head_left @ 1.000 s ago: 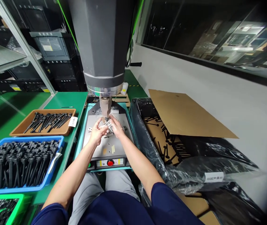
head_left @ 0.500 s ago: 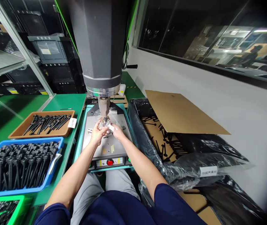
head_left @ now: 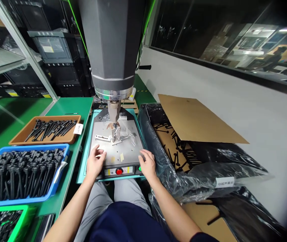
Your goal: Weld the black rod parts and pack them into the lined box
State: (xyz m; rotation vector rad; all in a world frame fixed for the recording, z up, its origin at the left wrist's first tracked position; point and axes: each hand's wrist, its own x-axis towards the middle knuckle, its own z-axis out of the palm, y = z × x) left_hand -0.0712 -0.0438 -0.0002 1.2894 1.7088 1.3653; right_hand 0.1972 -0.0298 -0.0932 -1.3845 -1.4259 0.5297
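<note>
My left hand [head_left: 95, 163] is at the front left corner of the machine's metal base plate [head_left: 130, 153], fingers curved, thumb apart, holding nothing. On the other front corner, my right hand [head_left: 147, 163] is open, its thumb by a green button [head_left: 140, 168]. Between the hands, a red button [head_left: 119, 171] is on the front panel. Farther back stands a metal fixture [head_left: 113, 136] with a small dark part [head_left: 114, 125] at its top, directly under the machine's metal horn [head_left: 113, 111]. Whether the horn touches the part, I cannot tell.
On the left, an orange tray [head_left: 14, 140] and a blue bin [head_left: 67, 156] hold black bolt-like parts; a green bin [head_left: 23, 222] holds small black pieces. To the right, a plastic-lined box [head_left: 155, 144] with black rod-shaped parts lies partly under a cardboard sheet [head_left: 201, 121].
Both hands have let go at the fixture and drawn back toward me, spreading apart to the front corners of the base. The dark part stays at the fixture.
</note>
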